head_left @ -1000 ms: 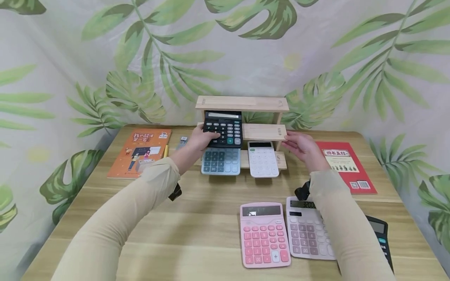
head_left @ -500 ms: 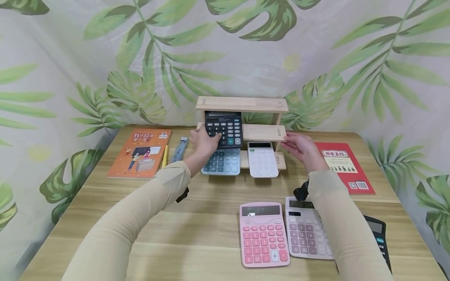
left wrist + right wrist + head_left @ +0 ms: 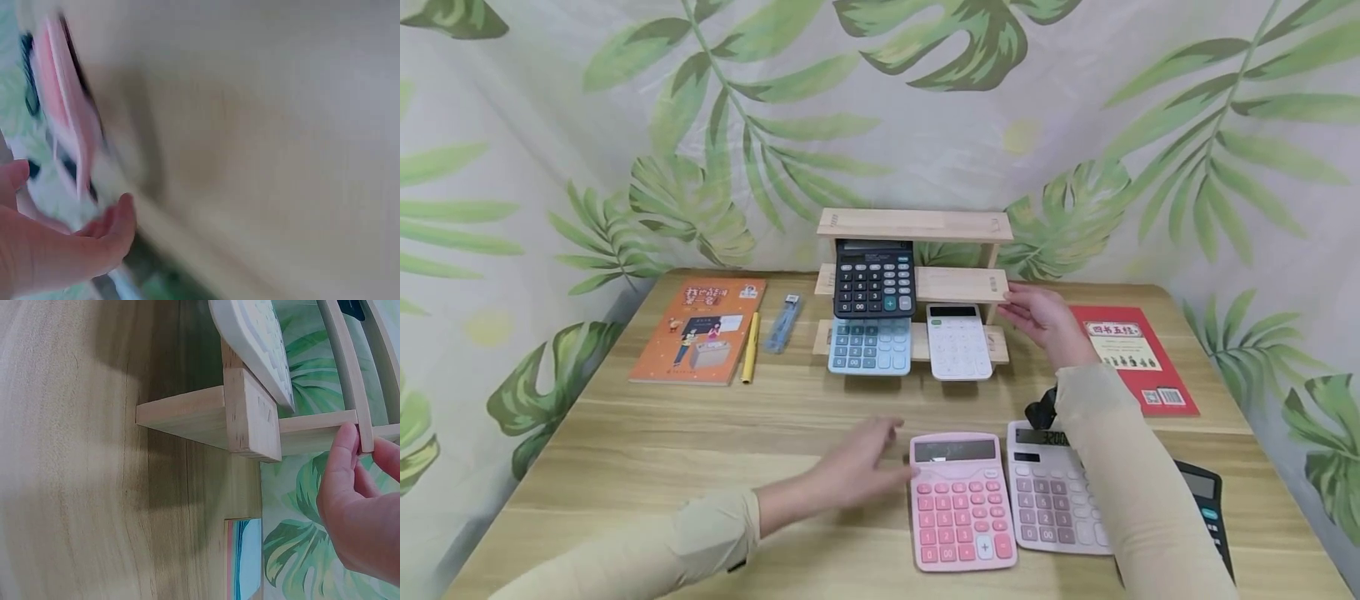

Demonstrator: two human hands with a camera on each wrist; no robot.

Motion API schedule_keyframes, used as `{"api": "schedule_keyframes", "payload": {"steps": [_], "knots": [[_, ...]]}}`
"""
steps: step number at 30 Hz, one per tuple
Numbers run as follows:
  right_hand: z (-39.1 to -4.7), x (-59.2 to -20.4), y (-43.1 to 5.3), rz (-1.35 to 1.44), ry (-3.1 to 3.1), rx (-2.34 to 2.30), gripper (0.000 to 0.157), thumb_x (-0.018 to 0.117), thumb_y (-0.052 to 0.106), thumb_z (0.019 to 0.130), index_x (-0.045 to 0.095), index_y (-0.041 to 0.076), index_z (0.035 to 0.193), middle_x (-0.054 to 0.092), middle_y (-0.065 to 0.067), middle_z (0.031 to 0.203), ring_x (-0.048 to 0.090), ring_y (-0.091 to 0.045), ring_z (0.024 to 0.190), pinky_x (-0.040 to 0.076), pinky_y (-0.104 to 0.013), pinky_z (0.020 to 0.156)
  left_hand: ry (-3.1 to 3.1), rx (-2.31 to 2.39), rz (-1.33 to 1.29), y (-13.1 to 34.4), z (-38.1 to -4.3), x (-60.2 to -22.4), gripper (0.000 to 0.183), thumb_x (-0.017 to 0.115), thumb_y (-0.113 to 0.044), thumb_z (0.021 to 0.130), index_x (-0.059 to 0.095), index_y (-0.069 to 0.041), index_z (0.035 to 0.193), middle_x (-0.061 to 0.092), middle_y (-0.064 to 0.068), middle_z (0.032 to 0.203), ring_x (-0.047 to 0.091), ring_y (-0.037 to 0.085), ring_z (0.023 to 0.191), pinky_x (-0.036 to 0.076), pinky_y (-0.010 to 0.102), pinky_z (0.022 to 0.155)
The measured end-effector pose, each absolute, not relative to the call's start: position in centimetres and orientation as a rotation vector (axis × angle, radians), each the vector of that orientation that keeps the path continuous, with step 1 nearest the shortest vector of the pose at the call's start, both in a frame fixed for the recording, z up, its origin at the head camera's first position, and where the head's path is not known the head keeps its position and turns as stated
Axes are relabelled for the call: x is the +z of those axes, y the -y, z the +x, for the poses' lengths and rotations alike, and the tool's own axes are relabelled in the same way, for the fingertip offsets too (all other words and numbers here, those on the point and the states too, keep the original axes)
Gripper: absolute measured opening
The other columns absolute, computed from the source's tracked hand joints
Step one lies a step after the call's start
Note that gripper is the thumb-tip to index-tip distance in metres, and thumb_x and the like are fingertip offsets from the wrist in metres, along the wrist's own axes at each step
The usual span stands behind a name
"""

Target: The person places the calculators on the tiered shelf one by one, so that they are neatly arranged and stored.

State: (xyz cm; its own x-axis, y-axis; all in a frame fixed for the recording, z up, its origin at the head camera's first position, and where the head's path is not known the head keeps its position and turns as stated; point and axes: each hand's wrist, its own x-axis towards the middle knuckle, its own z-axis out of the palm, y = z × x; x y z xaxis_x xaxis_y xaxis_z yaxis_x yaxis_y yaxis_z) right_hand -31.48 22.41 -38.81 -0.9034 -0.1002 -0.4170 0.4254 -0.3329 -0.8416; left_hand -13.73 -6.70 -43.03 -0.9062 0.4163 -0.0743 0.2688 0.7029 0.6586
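Observation:
My left hand (image 3: 859,468), blurred, is over the table just left of the pink calculator (image 3: 957,508). Its fingers are extended and hold nothing, and the thumb tip comes close to the calculator's left edge. In the left wrist view the pink calculator (image 3: 67,94) is smeared by motion. My right hand (image 3: 1047,320) pinches the right end of the middle board of a wooden shelf rack (image 3: 962,284); the right wrist view shows fingers and thumb on either side of that board (image 3: 345,369). A black calculator (image 3: 875,282) leans on the middle tier, above a blue calculator (image 3: 869,347) and beside a white calculator (image 3: 959,343) on the lower tier.
A pale purple calculator (image 3: 1051,500) lies right of the pink one, and a dark calculator (image 3: 1210,508) is partly under my right sleeve. An orange book (image 3: 696,333), a yellow pen (image 3: 750,350) and a blue packet (image 3: 784,323) lie left; a red book (image 3: 1157,379) lies right.
My left hand has let go of the black calculator, which stays on the rack, and has come down toward the pink calculator. The right hand keeps its place on the rack.

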Motion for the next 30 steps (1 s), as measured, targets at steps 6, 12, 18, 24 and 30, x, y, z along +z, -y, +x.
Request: {"api": "schedule_keyframes", "payload": {"steps": [6, 12, 18, 24, 30], "knots": [[-31.5, -38.7, -22.2, 0.418, -1.564, -2.296, 0.054, 0.047, -0.003, 0.092, 0.03, 0.003, 0.143, 0.069, 0.001, 0.079, 0.065, -0.01, 0.078, 0.037, -0.028, 0.108, -2.702, 0.769, 0.531, 5.0, -11.3, -45.9, 0.092, 0.069, -0.064, 0.065, 0.047, -0.005, 0.131, 0.047, 0.007, 0.116, 0.043, 0.018, 0.106, 0.045, 0.035, 0.093], [-31.5, -39.0, -22.2, 0.418, -1.569, -2.293, 0.053, 0.047, -0.003, 0.092, 0.031, 0.003, 0.143, 0.068, 0.001, 0.08, 0.065, -0.01, 0.079, 0.044, -0.026, 0.103, -2.782, 0.886, 0.513, 4.4, -10.1, -46.6, 0.081, 0.079, -0.05, 0.061, 0.052, 0.0, 0.119, 0.047, 0.006, 0.106, 0.041, 0.017, 0.1, 0.04, 0.034, 0.088], [-31.7, -38.9, -22.5, 0.414, -1.56, -2.297, 0.054, 0.046, -0.003, 0.092, 0.03, 0.003, 0.143, 0.069, 0.0, 0.079, 0.065, -0.011, 0.078, 0.044, -0.024, 0.101, -2.25, 1.538, 0.429, 5.1, -9.1, -46.2, 0.069, 0.072, -0.017, 0.079, 0.029, -0.013, 0.134, 0.059, 0.007, 0.104, 0.061, 0.011, 0.086, 0.055, 0.023, 0.074], [-31.7, -38.9, -22.6, 0.429, -1.543, -2.312, 0.055, 0.048, -0.004, 0.091, 0.031, 0.003, 0.143, 0.069, -0.001, 0.08, 0.065, -0.011, 0.078, 0.043, -0.026, 0.103, -1.977, 1.866, 0.211, 5.7, -10.2, -44.5, 0.058, 0.055, -0.007, 0.09, 0.024, -0.018, 0.138, 0.058, 0.021, 0.106, 0.065, 0.02, 0.081, 0.059, 0.031, 0.069], [-31.8, -39.0, -22.7, 0.41, -1.537, -2.309, 0.055, 0.048, -0.002, 0.092, 0.029, 0.004, 0.143, 0.068, 0.001, 0.079, 0.065, -0.011, 0.077, 0.05, -0.023, 0.094, -1.904, 2.001, -0.001, 4.5, -14.3, -39.5, 0.036, 0.049, -0.017, 0.095, 0.041, -0.021, 0.129, 0.062, 0.019, 0.108, 0.066, 0.017, 0.076, 0.059, 0.035, 0.068]]}}
